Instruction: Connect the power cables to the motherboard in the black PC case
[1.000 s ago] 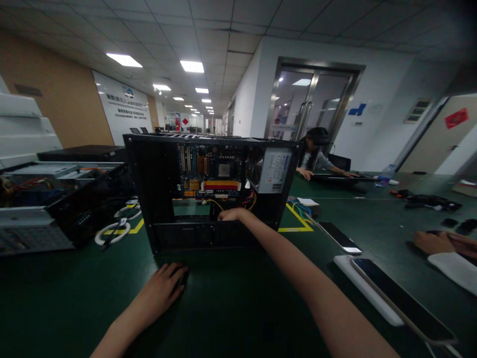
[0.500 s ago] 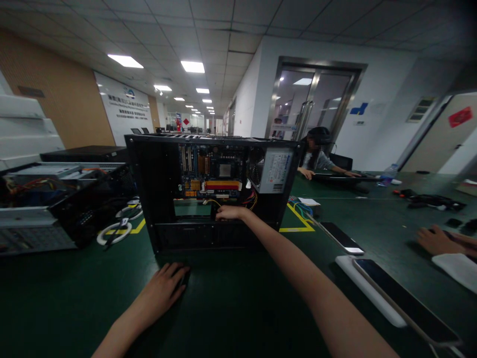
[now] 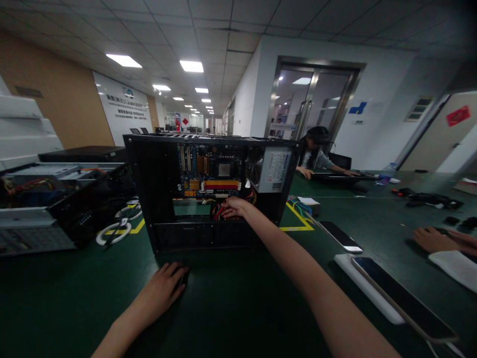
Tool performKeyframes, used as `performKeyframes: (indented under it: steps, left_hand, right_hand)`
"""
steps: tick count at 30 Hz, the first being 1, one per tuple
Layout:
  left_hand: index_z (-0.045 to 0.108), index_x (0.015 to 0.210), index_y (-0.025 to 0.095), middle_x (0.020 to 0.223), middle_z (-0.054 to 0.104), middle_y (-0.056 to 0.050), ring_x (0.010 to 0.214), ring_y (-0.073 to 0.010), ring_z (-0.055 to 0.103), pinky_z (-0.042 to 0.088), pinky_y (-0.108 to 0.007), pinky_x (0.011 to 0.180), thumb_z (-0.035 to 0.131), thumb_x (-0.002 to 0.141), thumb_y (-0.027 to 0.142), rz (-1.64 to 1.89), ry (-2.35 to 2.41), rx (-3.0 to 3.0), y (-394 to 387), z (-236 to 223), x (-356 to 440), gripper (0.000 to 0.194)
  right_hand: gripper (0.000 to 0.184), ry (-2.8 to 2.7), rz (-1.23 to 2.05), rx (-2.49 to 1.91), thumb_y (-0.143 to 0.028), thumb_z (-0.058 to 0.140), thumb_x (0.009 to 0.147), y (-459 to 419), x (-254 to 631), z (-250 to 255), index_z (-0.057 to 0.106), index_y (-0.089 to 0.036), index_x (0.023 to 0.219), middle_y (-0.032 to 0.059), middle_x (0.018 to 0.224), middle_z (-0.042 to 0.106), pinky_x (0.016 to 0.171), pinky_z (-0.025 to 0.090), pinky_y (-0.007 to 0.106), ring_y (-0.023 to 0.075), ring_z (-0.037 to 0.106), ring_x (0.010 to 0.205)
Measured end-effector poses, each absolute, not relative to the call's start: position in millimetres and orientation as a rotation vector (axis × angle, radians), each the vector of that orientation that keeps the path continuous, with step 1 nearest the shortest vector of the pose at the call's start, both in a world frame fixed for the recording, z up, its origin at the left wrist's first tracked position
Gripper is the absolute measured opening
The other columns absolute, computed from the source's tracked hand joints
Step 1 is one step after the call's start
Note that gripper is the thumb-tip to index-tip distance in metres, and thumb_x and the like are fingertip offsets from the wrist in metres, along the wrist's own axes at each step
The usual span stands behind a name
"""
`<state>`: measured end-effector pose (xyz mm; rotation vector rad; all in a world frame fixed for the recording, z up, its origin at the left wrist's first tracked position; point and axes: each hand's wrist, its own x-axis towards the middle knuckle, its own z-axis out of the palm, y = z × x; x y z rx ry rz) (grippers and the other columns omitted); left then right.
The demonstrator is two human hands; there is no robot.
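An open black computer case [image 3: 186, 238] stands upright in front of me on the green table. Inside it are a motherboard [image 3: 223, 158] with red and yellow slots and a silver power supply [image 3: 275, 169]. My right hand [image 3: 234, 207] reaches into the lower part, its fingers closed around a bundle of red, black and yellow cables [image 3: 216, 211]. Part of the bundle is hidden by the hand. My left hand [image 3: 166, 284] rests on the table before the case, fingers spread and holding nothing.
At left lies another opened computer case [image 3: 67, 209], near a coiled white cable [image 3: 114, 233]. To the right are phones [image 3: 341, 235] and a white slab [image 3: 367, 288]. Another person's hand [image 3: 434, 240] is at the right edge; a person sits behind the table.
My right hand has shifted slightly right and up inside the case, and its fingers have turned. More of the red and yellow cables now shows beside it. My left hand stays put.
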<state>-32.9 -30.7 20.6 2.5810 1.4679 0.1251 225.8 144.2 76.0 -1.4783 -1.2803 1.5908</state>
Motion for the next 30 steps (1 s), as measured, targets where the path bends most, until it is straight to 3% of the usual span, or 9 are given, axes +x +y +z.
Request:
performKeyframes:
  steps: [8,20,30]
  left_hand:
    - [0.047,0.118,0.023,0.119,0.047,-0.006,0.108,-0.0244,0.045,0.035,-0.041,0.091,0.035,0.081,0.038,0.071,1.489,2.573,-28.5,17.8,-34.1,0.041]
    - [0.047,0.118,0.023,0.12,0.047,-0.007,0.11,-0.0252,0.043,0.033,-0.042,0.093,0.036,0.081,0.036,0.09,1.474,2.58,-28.2,15.3,-34.8,0.04]
    - [0.046,0.118,0.023,0.12,0.047,-0.006,0.109,-0.0252,0.044,0.034,-0.042,0.092,0.035,0.081,0.036,0.055,1.498,2.58,-31.0,19.1,-32.7,0.04]
  right_hand:
    - [0.014,-0.89,1.739,-1.345,-0.008,0.035,0.083,148.0,230.7,78.7,0.038,-0.014,0.071,0.0026,0.072,0.052,0.068,0.049,0.032,0.0112,0.059,0.067]
    - [0.015,-0.721,1.8,-1.313,-0.006,0.032,0.083,150.4,232.2,78.8,0.04,-0.013,0.072,0.0079,0.083,0.053,0.071,0.049,0.032,0.0121,0.058,0.076]
    - [0.014,-0.705,1.725,-1.337,-0.002,0.033,0.082,151.9,230.1,80.6,0.042,-0.012,0.077,0.0052,0.073,0.052,0.059,0.052,0.027,0.0121,0.058,0.068]
